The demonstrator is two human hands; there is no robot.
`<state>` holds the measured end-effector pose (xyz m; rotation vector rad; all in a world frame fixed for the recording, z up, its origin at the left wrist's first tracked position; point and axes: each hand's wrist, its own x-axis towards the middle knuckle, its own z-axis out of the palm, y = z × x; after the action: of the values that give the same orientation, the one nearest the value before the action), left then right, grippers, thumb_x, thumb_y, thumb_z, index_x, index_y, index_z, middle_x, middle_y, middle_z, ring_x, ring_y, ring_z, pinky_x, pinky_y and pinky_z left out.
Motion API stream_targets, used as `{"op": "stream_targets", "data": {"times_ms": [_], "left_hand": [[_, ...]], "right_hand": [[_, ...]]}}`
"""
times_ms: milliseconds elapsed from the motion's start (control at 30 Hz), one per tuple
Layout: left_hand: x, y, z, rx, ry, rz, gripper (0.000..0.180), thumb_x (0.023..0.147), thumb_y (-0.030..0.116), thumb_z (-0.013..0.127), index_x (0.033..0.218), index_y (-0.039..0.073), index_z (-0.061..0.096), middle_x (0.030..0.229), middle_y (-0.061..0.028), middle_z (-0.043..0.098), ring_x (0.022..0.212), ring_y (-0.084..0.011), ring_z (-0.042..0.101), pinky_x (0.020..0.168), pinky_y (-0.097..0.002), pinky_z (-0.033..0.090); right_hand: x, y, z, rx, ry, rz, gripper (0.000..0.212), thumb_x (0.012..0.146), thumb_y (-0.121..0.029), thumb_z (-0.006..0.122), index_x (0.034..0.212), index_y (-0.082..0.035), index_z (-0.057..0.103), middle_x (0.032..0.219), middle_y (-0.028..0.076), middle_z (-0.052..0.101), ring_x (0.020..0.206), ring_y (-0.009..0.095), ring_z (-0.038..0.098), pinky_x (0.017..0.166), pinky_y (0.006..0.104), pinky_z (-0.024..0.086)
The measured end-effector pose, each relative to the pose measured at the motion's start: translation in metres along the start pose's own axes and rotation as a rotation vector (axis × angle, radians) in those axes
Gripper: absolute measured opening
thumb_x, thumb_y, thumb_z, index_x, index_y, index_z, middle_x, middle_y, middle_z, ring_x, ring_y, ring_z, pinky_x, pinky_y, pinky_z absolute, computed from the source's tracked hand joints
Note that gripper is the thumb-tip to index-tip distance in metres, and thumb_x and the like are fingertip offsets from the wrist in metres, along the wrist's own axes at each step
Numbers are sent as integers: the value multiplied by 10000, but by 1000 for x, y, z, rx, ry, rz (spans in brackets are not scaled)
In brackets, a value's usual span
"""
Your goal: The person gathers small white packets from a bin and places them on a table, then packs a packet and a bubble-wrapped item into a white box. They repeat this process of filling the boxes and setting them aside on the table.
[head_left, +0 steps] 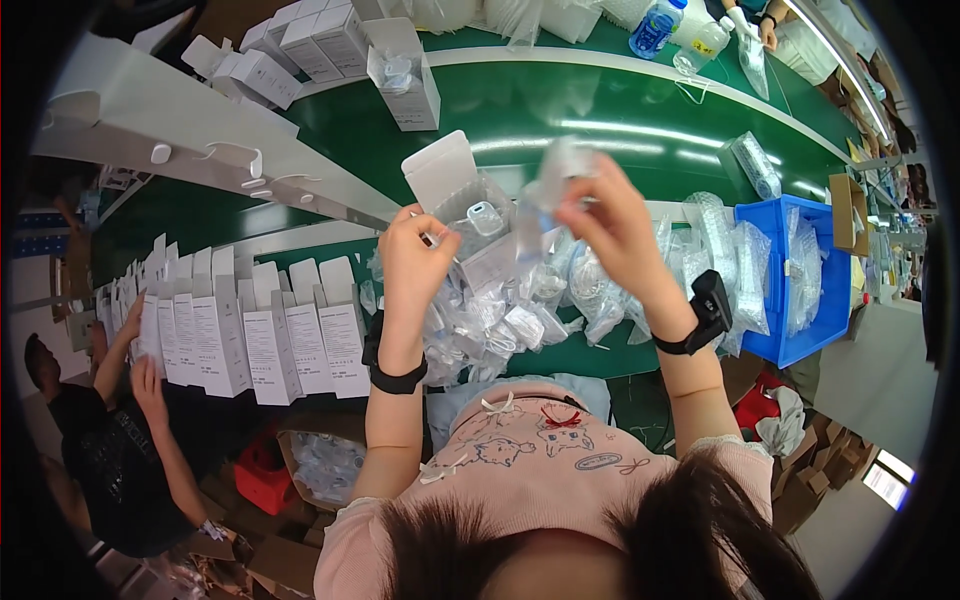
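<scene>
An open white carton (492,264) stands tilted in front of me with its flap raised. Inside it are clear bubble wrap and a small white device (485,217). My left hand (415,255) is closed at the carton's left edge, fingertips pinched on its rim. To the right of the carton, my right hand (612,222) is raised and closed on a clear plastic bag (566,168), which is smeared by motion; its contents cannot be made out. A pile of small clear bags with white cables (500,330) lies just below the carton.
White cartons with raised flaps (290,345) stand in a row at left, where a co-worker (120,440) handles them. A blue bin (800,340) of bubble bags is at right. One open carton (408,95) and bottles (658,28) stand on the far green bench. A metal post (215,140) slants across the left.
</scene>
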<state>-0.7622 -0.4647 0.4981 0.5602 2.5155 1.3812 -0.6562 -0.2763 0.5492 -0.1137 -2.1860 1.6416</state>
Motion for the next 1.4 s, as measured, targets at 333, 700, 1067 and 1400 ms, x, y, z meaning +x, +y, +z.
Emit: {"op": "stream_targets", "data": {"times_ms": [333,700,1067,1400], "left_hand": [[11,-20,5,-181,-32,-104,155,601,98,654,657,-36,598,792,-139,633,456,-108,460,477,-262,377],[10,-23,10,-218,-6,-42,133,631,80,645,674,-36,594,807,-109,642,458,-113,456,479,-263,378],[9,-36,9,-294,3,30,98,651,49,645,679,-25,587,807,-97,631,494,-109,482,484,-238,378],[0,-44,6,-375,-4,-74,83,686,35,626,726,-26,586,870,-79,618,610,-99,520,540,-216,392]], "right_hand": [[5,15,55,-394,22,-459,172,703,-5,642,722,-2,471,704,111,497,557,228,506,480,293,408],[-4,18,63,-562,-142,-323,180,695,-66,632,685,-22,458,671,78,492,639,250,530,540,352,435],[5,21,40,-509,-606,-319,222,698,-162,637,845,-28,537,861,106,536,897,295,517,767,383,429],[-2,61,24,-484,-513,-387,719,642,-235,713,1236,-36,359,1149,148,445,1069,330,439,898,353,372]]}}
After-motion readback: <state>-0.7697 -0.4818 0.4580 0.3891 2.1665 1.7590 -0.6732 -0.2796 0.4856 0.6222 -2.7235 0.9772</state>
